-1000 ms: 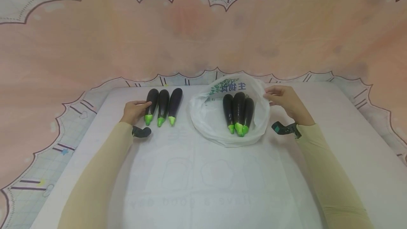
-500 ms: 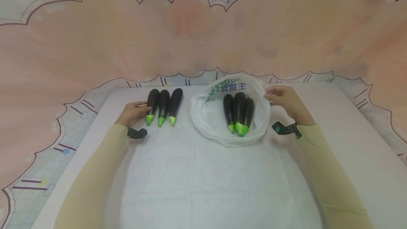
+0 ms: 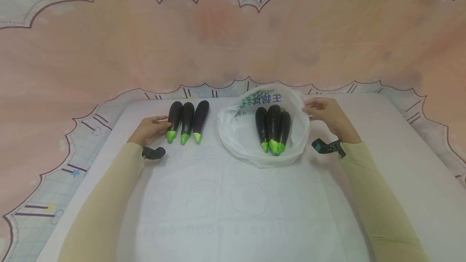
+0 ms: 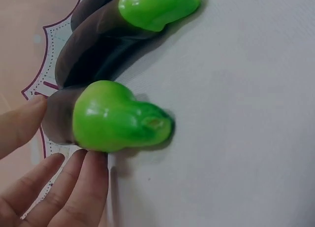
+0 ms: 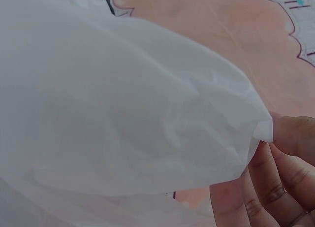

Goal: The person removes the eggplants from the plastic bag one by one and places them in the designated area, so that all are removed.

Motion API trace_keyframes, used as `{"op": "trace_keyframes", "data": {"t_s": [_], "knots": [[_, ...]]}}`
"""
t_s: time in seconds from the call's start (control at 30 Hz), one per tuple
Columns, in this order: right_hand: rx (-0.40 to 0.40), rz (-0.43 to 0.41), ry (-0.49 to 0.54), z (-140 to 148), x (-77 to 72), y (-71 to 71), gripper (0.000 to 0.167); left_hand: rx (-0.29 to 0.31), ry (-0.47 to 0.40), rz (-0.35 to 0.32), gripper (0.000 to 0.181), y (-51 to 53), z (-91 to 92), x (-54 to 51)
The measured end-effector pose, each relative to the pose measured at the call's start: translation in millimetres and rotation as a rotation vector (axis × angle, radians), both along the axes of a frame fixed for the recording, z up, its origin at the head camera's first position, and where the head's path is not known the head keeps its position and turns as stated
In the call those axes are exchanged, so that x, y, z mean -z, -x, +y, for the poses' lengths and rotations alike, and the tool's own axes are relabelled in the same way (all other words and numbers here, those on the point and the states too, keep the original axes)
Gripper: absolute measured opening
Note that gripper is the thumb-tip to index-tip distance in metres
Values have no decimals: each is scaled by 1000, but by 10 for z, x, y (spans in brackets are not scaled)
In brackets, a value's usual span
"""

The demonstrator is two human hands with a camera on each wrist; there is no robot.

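Three dark eggplants with green stem ends lie side by side on the left of the table. My left hand [image 3: 148, 129] is beside the leftmost eggplant [image 3: 174, 121], fingers fairly straight. In the left wrist view the thumb [image 4: 22, 128] and fingers sit on either side of that eggplant [image 4: 110, 118]; whether they touch it I cannot tell. A white plastic bag [image 3: 236, 140] with green and blue print stands spread open, holding three more eggplants [image 3: 274, 126]. At its right rim my right hand [image 3: 327, 116] pinches the plastic between thumb and fingers, as the right wrist view shows.
Between the left eggplant and the bag lie the middle eggplant [image 3: 187, 119] and the right one [image 3: 201, 120]. A white cloth with faint printing covers the table [image 3: 233, 205]. Behind it hangs a peach, scalloped backdrop [image 3: 233, 43].
My left hand has drawn back a little to the left, its fingers coming off the leftmost eggplant's top. The right hand and the bag have stayed in place.
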State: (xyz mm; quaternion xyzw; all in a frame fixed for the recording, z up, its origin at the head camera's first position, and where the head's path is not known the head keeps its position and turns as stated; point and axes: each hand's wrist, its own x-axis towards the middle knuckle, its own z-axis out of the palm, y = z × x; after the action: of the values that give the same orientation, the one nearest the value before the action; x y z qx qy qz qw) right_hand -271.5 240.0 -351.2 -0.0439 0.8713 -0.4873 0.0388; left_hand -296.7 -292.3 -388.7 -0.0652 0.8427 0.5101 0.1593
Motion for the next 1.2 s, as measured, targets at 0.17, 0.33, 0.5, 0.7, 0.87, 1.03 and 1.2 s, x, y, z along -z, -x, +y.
{"op": "trace_keyframes", "data": {"t_s": [0.17,0.33,0.5,0.7,0.87,1.03,1.2], "knots": [[4,-10,-8,1,-3,1,41,13,-22,-5,65,2,-82,-13],[6,-8,-11,2,-7,2,41,20,-21,-12,64,-3,-144,-49],[0,-1,6,9,-4,2,41,53,-45,9,61,-34,-197,-105],[-13,6,24,19,0,-6,43,106,4,35,64,-81,-235,-172],[-31,21,38,27,-4,-21,42,117,-23,59,66,-125,-211,-232],[-38,35,49,26,6,-18,41,147,-34,87,62,-177,-138,-291],[-17,33,27,12,14,-10,39,204,-26,138,60,-223,-30,-356]]}}
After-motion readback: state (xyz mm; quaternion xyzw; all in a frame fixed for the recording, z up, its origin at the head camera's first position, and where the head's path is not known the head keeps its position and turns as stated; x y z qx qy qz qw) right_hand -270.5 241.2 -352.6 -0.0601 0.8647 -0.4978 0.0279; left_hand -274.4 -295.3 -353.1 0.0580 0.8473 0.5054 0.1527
